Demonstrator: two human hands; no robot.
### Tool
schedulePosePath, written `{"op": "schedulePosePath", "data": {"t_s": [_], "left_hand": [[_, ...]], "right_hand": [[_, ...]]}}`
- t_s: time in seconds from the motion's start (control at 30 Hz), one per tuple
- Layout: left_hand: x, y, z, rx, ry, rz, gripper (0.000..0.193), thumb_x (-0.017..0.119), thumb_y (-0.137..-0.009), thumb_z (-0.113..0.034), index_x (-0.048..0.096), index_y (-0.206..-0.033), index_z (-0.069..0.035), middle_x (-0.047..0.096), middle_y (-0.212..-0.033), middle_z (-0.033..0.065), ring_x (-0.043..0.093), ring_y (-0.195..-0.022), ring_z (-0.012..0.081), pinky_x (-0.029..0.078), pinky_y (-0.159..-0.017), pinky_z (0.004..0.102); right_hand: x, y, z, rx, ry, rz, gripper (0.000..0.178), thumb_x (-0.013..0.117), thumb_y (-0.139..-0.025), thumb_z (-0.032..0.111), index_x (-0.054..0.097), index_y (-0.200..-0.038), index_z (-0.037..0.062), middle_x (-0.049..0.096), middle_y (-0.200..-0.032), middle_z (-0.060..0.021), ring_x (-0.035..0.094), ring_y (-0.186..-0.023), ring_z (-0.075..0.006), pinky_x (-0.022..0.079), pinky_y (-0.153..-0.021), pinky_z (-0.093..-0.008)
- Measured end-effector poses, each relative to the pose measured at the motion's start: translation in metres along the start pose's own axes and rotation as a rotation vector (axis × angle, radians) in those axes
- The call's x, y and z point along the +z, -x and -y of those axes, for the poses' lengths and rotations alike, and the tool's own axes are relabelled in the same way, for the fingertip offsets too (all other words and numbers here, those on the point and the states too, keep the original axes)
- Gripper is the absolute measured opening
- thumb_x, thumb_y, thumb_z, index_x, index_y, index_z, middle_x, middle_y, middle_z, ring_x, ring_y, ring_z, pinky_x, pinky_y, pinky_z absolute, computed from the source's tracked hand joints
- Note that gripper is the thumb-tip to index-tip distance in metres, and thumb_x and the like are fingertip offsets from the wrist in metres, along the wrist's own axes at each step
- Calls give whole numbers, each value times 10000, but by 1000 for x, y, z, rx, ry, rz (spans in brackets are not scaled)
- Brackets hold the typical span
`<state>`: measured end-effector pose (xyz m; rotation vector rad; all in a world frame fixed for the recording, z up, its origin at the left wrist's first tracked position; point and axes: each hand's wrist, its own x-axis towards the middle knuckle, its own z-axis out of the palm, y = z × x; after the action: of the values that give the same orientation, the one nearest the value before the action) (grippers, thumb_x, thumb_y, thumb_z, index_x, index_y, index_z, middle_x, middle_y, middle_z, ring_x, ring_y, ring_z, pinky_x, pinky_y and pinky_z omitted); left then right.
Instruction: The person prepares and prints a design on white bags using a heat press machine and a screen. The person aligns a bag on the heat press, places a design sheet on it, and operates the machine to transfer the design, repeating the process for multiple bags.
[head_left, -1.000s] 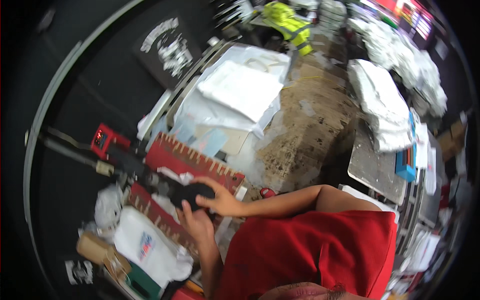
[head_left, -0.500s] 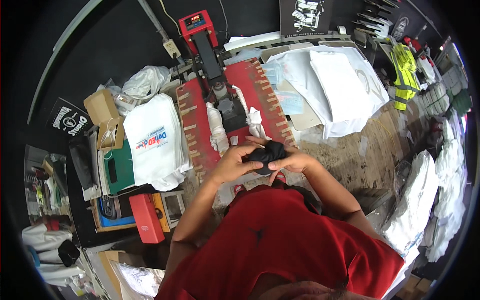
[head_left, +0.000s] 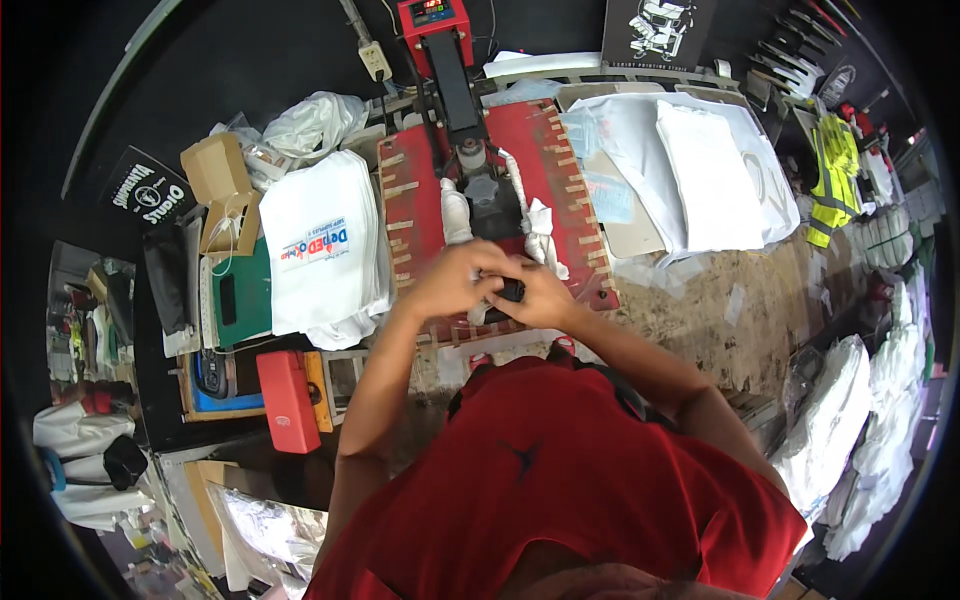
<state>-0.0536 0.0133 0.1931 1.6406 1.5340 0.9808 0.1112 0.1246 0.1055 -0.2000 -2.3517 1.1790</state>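
"Black, that little bundle — who's got it?"

"The right hand, clamped on it, by the near edge of the red board, near a white-wrapped handle."

"And the left hand?"

"Up against the other, fingers bent — whether it grips too, I can't tell."

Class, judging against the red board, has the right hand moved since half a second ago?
Yes: the right hand has moved left, away from the right edge of the red board.
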Motion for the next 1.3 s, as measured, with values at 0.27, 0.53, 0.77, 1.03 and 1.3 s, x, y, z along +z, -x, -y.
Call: {"op": "schedulePosePath", "data": {"t_s": [0.27, 0.53, 0.77, 1.03, 1.3], "left_hand": [[22, -66, 113, -453, -429, -1105, 808, 710, -883, -483, 381, -1396, 47, 518, -1304, 287, 471, -1277, 477, 412, -1059, 534], [6, -72, 91, -548, -138, -1032, 902, 751, -823, -547, 344, -1368, 46, 509, -1310, 333, 570, -1167, 505, 499, -953, 535], [-3, -63, 103, -586, 23, -1037, 933, 819, -745, -561, 388, -1283, 68, 652, -1130, 329, 647, -1087, 472, 507, -945, 489], [-12, -66, 103, -802, 159, -812, 849, 815, -687, -608, 673, -1148, 90, 668, -1202, 293, 641, -1191, 355, 500, -988, 407], [-27, -59, 134, -807, 273, -807, 840, 825, -705, -584, 652, -1271, 12, 656, -1305, 186, 617, -1222, 264, 468, -1017, 354]], "right_hand": [[11, -2, 0, -159, 188, 113, 382, 770, -816, 309, 629, -1076, 68, 618, -1037, -152, 628, -967, -361, 534, -816, -429], [17, -7, -6, -121, 194, 143, 468, 784, -767, 323, 601, -1106, 56, 632, -1011, -177, 667, -828, -383, 563, -720, -451], [25, -7, 1, -122, 266, 75, 460, 764, -776, 303, 620, -1118, 31, 641, -985, -194, 661, -839, -392, 558, -736, -453], [36, 10, 10, -56, 431, -77, 461, 727, -820, 399, 632, -1109, 52, 649, -968, -214, 665, -826, -430, 543, -723, -511], [46, 7, 25, 33, 471, 5, 483, 704, -809, 393, 607, -1140, 55, 645, -1016, -260, 661, -880, -467, 538, -772, -546]]}}
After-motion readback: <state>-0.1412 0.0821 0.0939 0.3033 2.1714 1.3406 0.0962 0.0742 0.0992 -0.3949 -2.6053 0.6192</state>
